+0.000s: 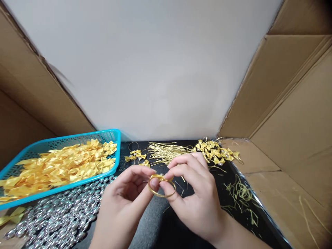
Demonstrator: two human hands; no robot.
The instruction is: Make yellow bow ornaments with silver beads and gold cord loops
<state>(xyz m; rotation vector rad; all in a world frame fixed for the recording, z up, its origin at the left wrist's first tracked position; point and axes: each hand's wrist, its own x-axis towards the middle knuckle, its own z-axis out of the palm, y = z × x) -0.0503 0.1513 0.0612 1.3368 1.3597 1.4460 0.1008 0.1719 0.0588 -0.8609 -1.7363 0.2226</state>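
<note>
Between my two hands is a yellow ribbon bow [157, 177] with a loop of gold cord [163, 196] hanging below it. My left hand [127, 197] pinches the bow's left side between thumb and fingers. From the right, my right hand [194, 193] pinches the other side, its thumb against the cord loop. A small shiny bead [162, 175] shows at the bow's middle, partly hidden by fingertips. Just behind my hands lies a bundle of cut gold cords [166, 152].
A turquoise basket [118, 148] full of yellow bows [72, 166] stands at the left. Silver beads [67, 211] spread in front of it. Bows with beads and loops [215, 151] are piled at back right, several more [136, 155] at back centre. Cord scraps [240, 193] lie right; cardboard walls [293, 86] flank the sides.
</note>
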